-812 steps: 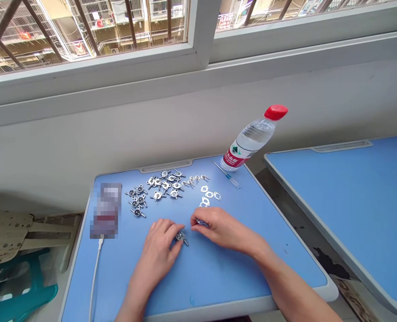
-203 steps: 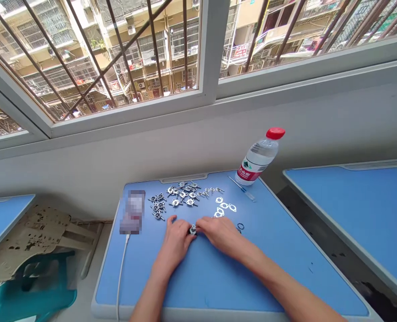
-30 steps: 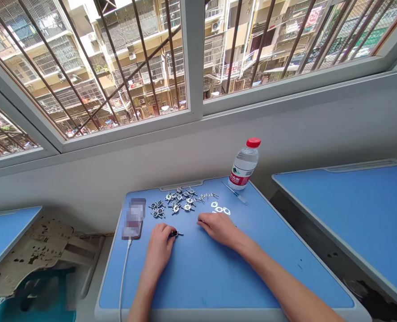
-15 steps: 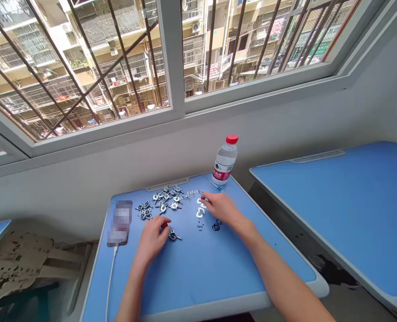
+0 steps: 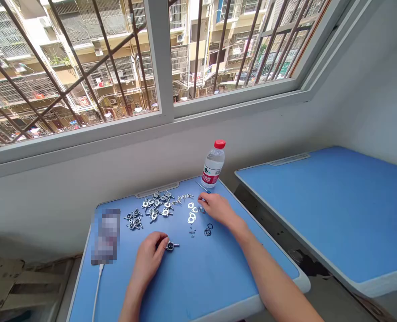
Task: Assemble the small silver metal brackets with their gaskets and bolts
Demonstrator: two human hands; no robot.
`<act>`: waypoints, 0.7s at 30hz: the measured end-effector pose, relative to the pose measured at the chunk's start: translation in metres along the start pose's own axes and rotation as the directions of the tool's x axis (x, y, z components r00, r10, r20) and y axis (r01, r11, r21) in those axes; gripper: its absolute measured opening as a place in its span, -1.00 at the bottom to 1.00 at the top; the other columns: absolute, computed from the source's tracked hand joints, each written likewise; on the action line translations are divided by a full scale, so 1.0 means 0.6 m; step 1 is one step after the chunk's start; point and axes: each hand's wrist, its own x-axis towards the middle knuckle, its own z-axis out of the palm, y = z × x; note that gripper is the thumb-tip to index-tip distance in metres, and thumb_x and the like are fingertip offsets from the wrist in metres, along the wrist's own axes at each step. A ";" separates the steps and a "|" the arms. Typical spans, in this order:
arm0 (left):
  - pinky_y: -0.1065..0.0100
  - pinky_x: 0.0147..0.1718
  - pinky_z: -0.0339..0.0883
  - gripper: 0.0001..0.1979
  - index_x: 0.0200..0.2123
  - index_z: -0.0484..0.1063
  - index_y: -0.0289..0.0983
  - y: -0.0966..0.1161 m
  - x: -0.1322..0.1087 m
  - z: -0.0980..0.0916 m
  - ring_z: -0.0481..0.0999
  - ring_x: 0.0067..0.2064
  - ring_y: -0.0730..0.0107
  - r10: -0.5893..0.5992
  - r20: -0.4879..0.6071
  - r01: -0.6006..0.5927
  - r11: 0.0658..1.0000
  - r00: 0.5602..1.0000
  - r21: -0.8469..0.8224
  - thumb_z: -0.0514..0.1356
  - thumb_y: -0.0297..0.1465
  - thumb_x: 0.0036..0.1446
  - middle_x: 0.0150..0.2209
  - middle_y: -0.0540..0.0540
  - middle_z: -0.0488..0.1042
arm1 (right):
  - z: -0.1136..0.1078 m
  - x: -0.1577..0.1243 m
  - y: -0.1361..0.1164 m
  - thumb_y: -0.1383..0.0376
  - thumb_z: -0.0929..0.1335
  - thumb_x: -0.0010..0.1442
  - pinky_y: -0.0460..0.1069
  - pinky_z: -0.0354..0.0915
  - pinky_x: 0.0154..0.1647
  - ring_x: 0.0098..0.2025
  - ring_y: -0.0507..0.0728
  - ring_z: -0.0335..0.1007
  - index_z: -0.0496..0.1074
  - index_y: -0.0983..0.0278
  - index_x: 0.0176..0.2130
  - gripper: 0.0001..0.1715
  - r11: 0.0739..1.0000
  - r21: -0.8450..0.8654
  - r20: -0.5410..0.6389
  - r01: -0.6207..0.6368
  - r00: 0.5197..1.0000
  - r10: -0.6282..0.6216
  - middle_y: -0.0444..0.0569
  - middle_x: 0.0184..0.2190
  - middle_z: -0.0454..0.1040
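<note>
My left hand (image 5: 151, 256) rests on the desk, thumb and fingertips closed on the left edge of a small metal fitting (image 5: 171, 246) with a dark round recess and a stem pointing right. My right hand (image 5: 217, 208) is over the desk's far right part, fingers bent together in a pinch; whatever is between the fingertips is hidden. Just beyond it lies a thin screwdriver (image 5: 203, 188). Flat silver gasket-like plates (image 5: 192, 218) lie left of the right hand. Tiny screws (image 5: 192, 233) and black rubber rings (image 5: 207, 232) lie nearer me.
Many similar metal fittings (image 5: 154, 215) are grouped at the back left, with small ringed pieces (image 5: 179, 198) beside them. A phone (image 5: 106, 237) with a white cable (image 5: 97, 290) lies left. A red-capped water bottle (image 5: 213, 164) stands at the back edge. Another blue desk (image 5: 319, 210) is to the right.
The view has turned slightly to the right. My left fingers have come onto the fitting's edge. My right hand has shifted slightly toward the screwdriver, away from the silver plates.
</note>
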 end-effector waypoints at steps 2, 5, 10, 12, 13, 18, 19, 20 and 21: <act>0.31 -0.25 0.26 -0.63 -0.25 0.46 -0.24 -0.003 0.001 0.002 0.50 -0.23 0.21 -0.001 -0.018 0.001 1.000 1.000 0.004 -0.06 -0.16 0.28 -0.27 -0.12 0.55 | 0.007 0.002 -0.005 0.32 0.25 0.31 -0.07 0.04 -0.45 -0.38 0.11 0.43 0.52 0.21 -0.22 -0.76 1.000 0.003 -0.019 0.006 1.000 -0.006 -0.08 -0.43 0.57; 0.31 -0.27 0.25 -0.60 -0.27 0.45 -0.24 -0.005 0.004 0.003 0.50 -0.25 0.20 -0.009 -0.031 0.010 1.000 0.999 0.016 -0.08 -0.15 0.29 -0.30 -0.12 0.54 | 0.022 0.005 -0.023 0.26 0.24 0.34 -0.08 0.06 -0.42 -0.35 0.11 0.45 0.51 0.20 -0.17 -0.75 0.999 0.001 -0.046 0.033 0.998 -0.033 -0.08 -0.40 0.57; 0.31 -0.28 0.25 -0.64 -0.25 0.46 -0.23 0.000 0.003 0.004 0.50 -0.28 0.22 -0.031 -0.025 0.031 0.999 0.999 0.014 -0.04 -0.17 0.27 -0.32 -0.10 0.55 | 0.052 0.012 -0.064 0.17 0.32 0.31 -0.06 0.07 -0.39 -0.27 0.14 0.49 0.50 0.23 -0.16 -0.77 0.996 -0.030 -0.058 0.080 0.995 -0.081 -0.04 -0.29 0.61; 0.32 -0.25 0.27 -0.71 -0.20 0.47 -0.24 0.003 0.000 0.002 0.50 -0.25 0.23 -0.050 0.000 0.050 0.999 0.999 -0.002 0.06 -0.20 0.21 -0.29 -0.10 0.54 | 0.062 0.016 -0.074 0.20 0.33 0.30 -0.06 0.05 -0.39 -0.26 0.15 0.49 0.50 0.23 -0.18 -0.81 0.996 -0.046 -0.060 0.081 0.995 -0.084 -0.01 -0.25 0.61; 0.32 -0.23 0.28 -0.73 -0.17 0.47 -0.24 0.004 -0.001 0.000 0.50 -0.23 0.23 -0.055 0.016 0.055 0.998 0.998 -0.006 0.11 -0.23 0.16 -0.27 -0.10 0.54 | 0.066 0.018 -0.077 0.23 0.33 0.30 -0.05 0.04 -0.39 -0.26 0.15 0.49 0.50 0.24 -0.19 -0.83 0.995 -0.052 -0.059 0.081 0.995 -0.084 0.00 -0.25 0.61; 0.29 -0.11 0.28 -0.64 -0.09 0.48 -0.23 0.011 -0.006 -0.009 0.46 -0.11 0.20 -0.014 0.089 0.009 0.999 0.996 0.053 0.19 -0.45 -0.01 -0.21 -0.09 0.51 | 0.074 0.022 -0.077 0.35 0.27 0.30 -0.04 -0.02 -0.42 -0.32 0.13 0.47 0.48 0.24 -0.30 -0.79 0.995 -0.067 -0.050 0.078 0.995 -0.081 -0.01 -0.33 0.60; 0.28 -0.09 0.27 -0.64 -0.08 0.48 -0.22 0.013 -0.007 -0.010 0.45 -0.10 0.19 -0.006 0.100 -0.001 0.997 0.995 0.071 0.18 -0.47 -0.01 -0.21 -0.09 0.51 | 0.073 0.022 -0.077 0.37 0.26 0.30 -0.03 -0.04 -0.43 -0.34 0.13 0.46 0.48 0.24 -0.32 -0.78 0.995 -0.067 -0.051 0.075 0.996 -0.079 -0.01 -0.35 0.59; 0.26 -0.08 0.26 -0.63 -0.07 0.49 -0.22 0.014 -0.007 -0.011 0.44 -0.10 0.18 0.000 0.109 -0.010 0.996 0.994 0.086 0.17 -0.47 0.00 -0.20 -0.09 0.50 | 0.070 0.021 -0.076 0.38 0.25 0.29 -0.03 -0.05 -0.44 -0.36 0.13 0.44 0.47 0.25 -0.33 -0.77 0.995 -0.067 -0.053 0.073 0.996 -0.077 -0.01 -0.37 0.58; 0.24 -0.08 0.25 -0.64 -0.07 0.49 -0.21 0.015 -0.007 -0.011 0.44 -0.09 0.18 0.004 0.113 -0.016 0.995 0.994 0.100 0.17 -0.47 0.02 -0.20 -0.09 0.50 | 0.067 0.020 -0.076 0.38 0.24 0.29 -0.02 -0.06 -0.44 -0.37 0.13 0.43 0.46 0.25 -0.33 -0.76 0.995 -0.065 -0.057 0.074 0.995 -0.077 0.00 -0.39 0.57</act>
